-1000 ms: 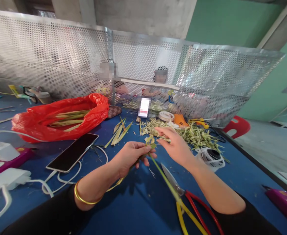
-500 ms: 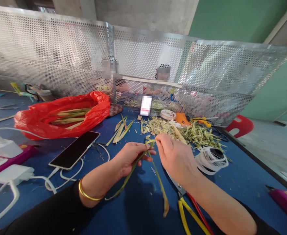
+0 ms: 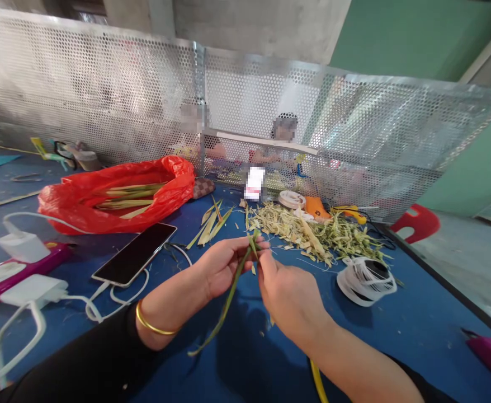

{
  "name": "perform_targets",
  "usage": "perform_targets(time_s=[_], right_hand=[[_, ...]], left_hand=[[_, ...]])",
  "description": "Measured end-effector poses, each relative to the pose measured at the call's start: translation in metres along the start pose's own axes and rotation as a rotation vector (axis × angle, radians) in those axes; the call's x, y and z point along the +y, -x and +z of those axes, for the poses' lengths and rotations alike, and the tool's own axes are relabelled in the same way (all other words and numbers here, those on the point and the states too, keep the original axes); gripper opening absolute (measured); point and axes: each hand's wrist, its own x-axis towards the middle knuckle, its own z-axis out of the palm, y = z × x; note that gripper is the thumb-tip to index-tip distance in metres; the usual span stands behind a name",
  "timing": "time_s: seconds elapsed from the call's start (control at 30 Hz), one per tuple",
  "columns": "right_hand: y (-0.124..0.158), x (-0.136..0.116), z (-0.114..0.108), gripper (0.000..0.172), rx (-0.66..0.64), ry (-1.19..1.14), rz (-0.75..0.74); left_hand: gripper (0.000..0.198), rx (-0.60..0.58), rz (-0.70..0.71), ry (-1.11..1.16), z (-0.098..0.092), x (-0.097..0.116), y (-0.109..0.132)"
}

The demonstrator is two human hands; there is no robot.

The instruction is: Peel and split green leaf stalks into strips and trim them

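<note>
My left hand (image 3: 220,267) pinches a folded green leaf strip (image 3: 229,308) between thumb and fingers. One long tail of the strip hangs down below the palm, and its folded part stands up at the fingertips. Right beside it, my right hand (image 3: 289,288) is closed, its fingertips pressed on the same fold. The other tail is mostly hidden behind the right hand. Under my right forearm, a yellow handle (image 3: 317,382) of a cutting tool shows; the rest of it is covered.
A red plastic bag (image 3: 115,221) with leaf strips lies left, near a dark phone (image 3: 135,254) and white chargers (image 3: 33,291). Ahead are loose strips (image 3: 209,226), a pile of leaf scraps (image 3: 296,229) and a lit phone (image 3: 254,183). A white spool (image 3: 365,282) stands right. Perforated panels (image 3: 254,84) back the table.
My right hand has come down and closer to the left fingertips. The second leaf tail, hanging between the hands before, is now mostly hidden. The view has shifted slightly.
</note>
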Motion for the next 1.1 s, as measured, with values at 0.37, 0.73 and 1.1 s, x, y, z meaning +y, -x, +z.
perform_targets(time_s=[0.37, 0.73, 1.1], right_hand=[[0.001, 0.0, 0.007, 0.02, 0.322, 0.022, -0.331], [-0.01, 0.025, 0.005, 0.009, 0.324, -0.857, 0.428], [-0.017, 0.025, 0.023, 0.026, -0.102, -1.756, 1.125]], left_hand=[[0.018, -0.08, 0.046, 0.11, 0.001, -0.005, 0.001], [0.019, -0.098, 0.109, -0.123, 0.003, -0.014, 0.0], [0.011, -0.177, 0.234, -0.188, 0.004, -0.017, 0.002]])
